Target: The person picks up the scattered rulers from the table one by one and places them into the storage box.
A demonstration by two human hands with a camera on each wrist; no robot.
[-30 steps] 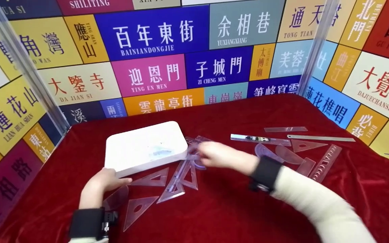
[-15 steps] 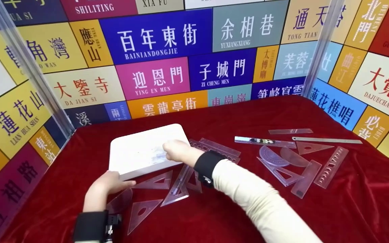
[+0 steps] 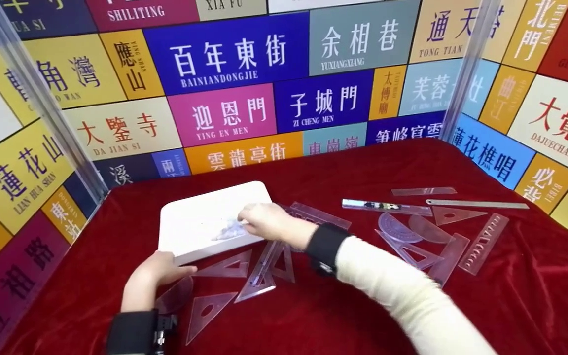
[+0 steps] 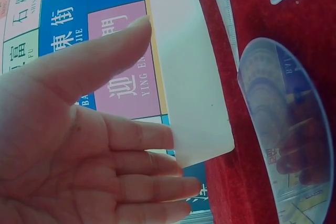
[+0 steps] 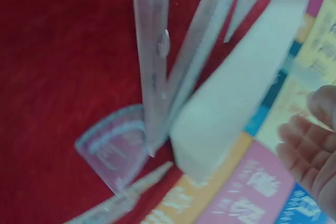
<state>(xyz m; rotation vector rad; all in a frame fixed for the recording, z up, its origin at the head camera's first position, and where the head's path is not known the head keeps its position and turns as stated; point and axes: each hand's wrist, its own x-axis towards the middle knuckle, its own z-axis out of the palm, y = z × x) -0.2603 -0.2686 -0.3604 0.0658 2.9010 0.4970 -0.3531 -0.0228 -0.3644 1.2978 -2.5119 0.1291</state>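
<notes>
A flat white box (image 3: 190, 222) with rounded corners lies on the red cloth, a bluish-grey patch showing on its top. At its near left corner is my left hand (image 3: 151, 276); in the left wrist view the fingers (image 4: 142, 182) are nearly straight at the box's end, thumb extended. My right hand (image 3: 269, 221) is over the box's right part, overlapping the patch. Its fingers (image 5: 299, 140) are loosely curled in the blurred right wrist view, with nothing visible between them. Clear set squares (image 3: 210, 308) and a semicircular plastic piece (image 3: 175, 295) lie before the box.
Right of the box, clear rulers (image 3: 326, 215) lie partly behind my right hand. Further right are a protractor (image 3: 400, 229), a steel ruler (image 3: 481, 204), a stencil ruler (image 3: 484, 244) and a patterned ruler (image 3: 387, 206). Sign-printed panels (image 3: 230, 54) stand behind the cloth.
My right hand has moved left from the clear rulers beside the box to over its top, with only a slight shift in the last half second. My left hand stays at the corner.
</notes>
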